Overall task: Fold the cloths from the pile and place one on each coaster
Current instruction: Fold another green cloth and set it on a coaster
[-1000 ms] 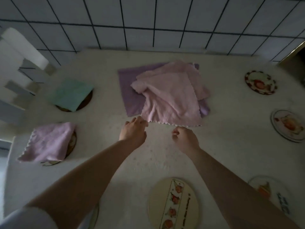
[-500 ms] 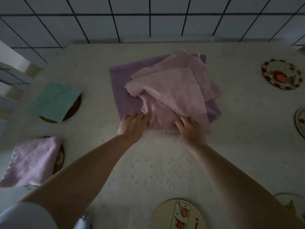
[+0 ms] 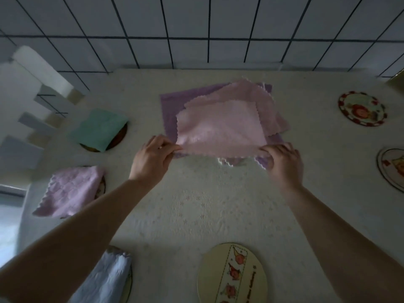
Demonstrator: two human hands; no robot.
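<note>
The left hand (image 3: pixel 150 159) and right hand (image 3: pixel 284 162) each pinched a near corner of the top pink cloth (image 3: pixel 220 130), holding it spread and lifted between the two grips. Just beyond the grips lay the pile (image 3: pixel 271 101) on the bench (image 3: pixel 196 204). Left of the grips sat a green cloth (image 3: pixel 97 129) and a folded pink cloth (image 3: pixel 70 190) on coasters; nearer the person lay a bare coaster (image 3: pixel 231 274).

Arms: two, bare from wrist to past the elbow | Left hand (image 3: pixel 150 159): no rings, watch or glove | Right hand (image 3: pixel 284 164): likewise unadorned | Fingers (image 3: pixel 265 149): bare | Sleeves: none in view
</note>
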